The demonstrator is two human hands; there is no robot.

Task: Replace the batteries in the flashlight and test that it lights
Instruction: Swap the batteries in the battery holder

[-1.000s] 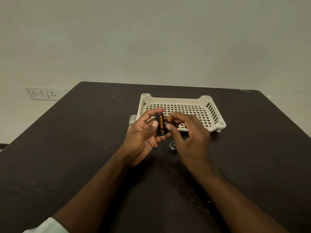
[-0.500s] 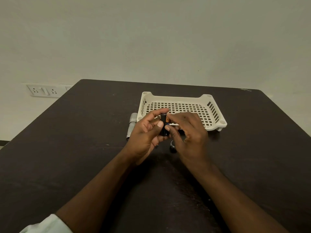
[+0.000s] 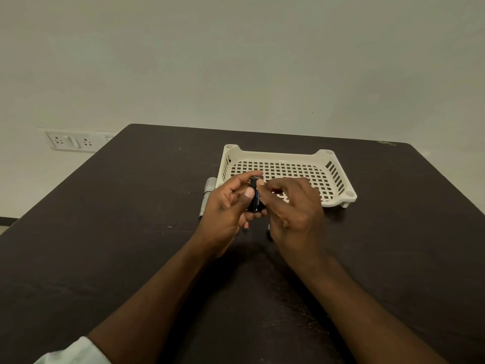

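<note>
My left hand (image 3: 225, 203) grips a small black battery holder (image 3: 255, 197) upright above the table, a battery with blue lettering showing in it. My right hand (image 3: 291, 206) pinches the same holder from the right, with its fingertips on the battery near the top. The grey flashlight body (image 3: 207, 194) lies on the table left of my left hand, partly hidden by it. The end of a loose orange battery (image 3: 246, 227) peeks out under my left hand. A dark cap piece (image 3: 268, 229) lies below my right hand, mostly covered.
A white slotted plastic tray (image 3: 338, 177) stands on the dark table (image 3: 105, 232) just behind my hands, nothing visible in it. A wall socket plate (image 3: 70, 141) sits at the left beyond the table edge.
The holder has turned: its orange side showed before, now a blue-lettered battery faces me. My right fingers have closed in onto the holder's top. The camera view has shifted slightly.
</note>
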